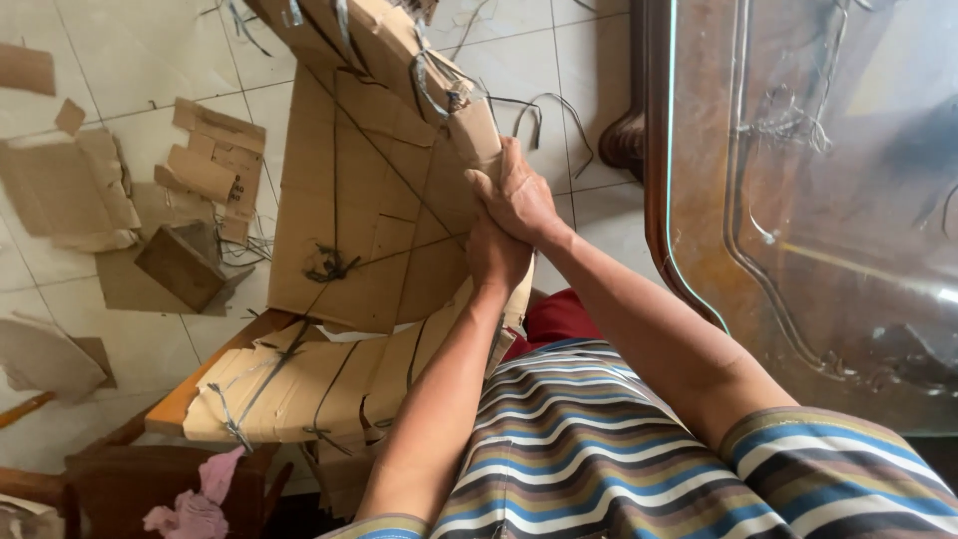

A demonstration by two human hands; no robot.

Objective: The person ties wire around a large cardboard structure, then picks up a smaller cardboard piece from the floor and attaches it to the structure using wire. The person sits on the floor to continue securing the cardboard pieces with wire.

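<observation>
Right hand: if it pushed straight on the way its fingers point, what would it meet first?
The right hand already grips the edge of the bent cardboard sheet; pushing on, it likely meets that cardboard, though depth is unclear.

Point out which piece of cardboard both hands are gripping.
The large upright cardboard sheet laced with dark string; the left hand and right hand clasp its right edge. The scraps on the floor lie untouched.

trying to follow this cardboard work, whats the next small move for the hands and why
Probably press the folded cardboard edge flatter: both the right hand and left hand grip it stacked together, and the tied cardboard sheet stands bent upward.
</observation>
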